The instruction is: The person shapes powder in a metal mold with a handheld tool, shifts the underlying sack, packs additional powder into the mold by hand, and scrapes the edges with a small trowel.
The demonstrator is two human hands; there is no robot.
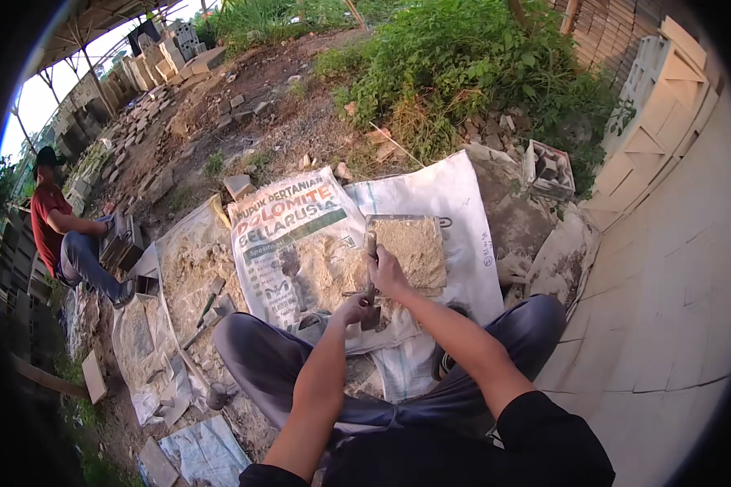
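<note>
My right hand (391,274) is wrapped around a narrow, dark trowel-like tool (371,286), held upright in the view in front of my bent knees. My left hand (352,310) is closed at the tool's lower end, beside its flat dark blade; its fingertips are partly hidden. Just beyond my right hand is a square slab of pale, sandy mix (410,250) with a dark edge along its far side. Loose pale mix (329,264) is heaped to its left on a printed white sack (288,207).
A plain white sack (463,203) lies under the slab. More tools (207,312) and crumbly mix lie on a sheet to the left. A person in a red shirt (47,215) sits farther left, beside a grey block. Light-coloured blocks (658,122) are stacked at right.
</note>
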